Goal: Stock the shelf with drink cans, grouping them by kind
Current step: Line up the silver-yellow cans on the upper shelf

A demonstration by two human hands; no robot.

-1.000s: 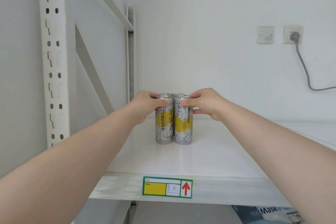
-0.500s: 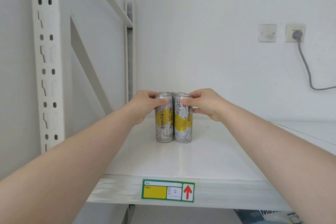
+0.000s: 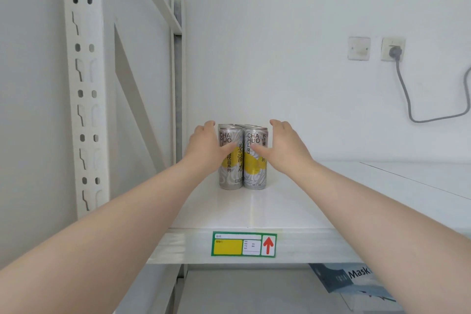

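- Both hands have let go of the can tops and dropped beside the cans (image 3: 242, 173).
- Open, fingers straight, the left hand (image 3: 206, 148) lays its thumb across one front can.
- Likewise open, the right hand (image 3: 284, 149) thumbs the other.
- Between the palms the cans stand upright, packed together on the shelf (image 3: 293, 209).

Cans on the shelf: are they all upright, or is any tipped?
Upright. Both front cans stand flat on the shelf, side by side with labels vertical. The rims of the rear cans sit level behind them.
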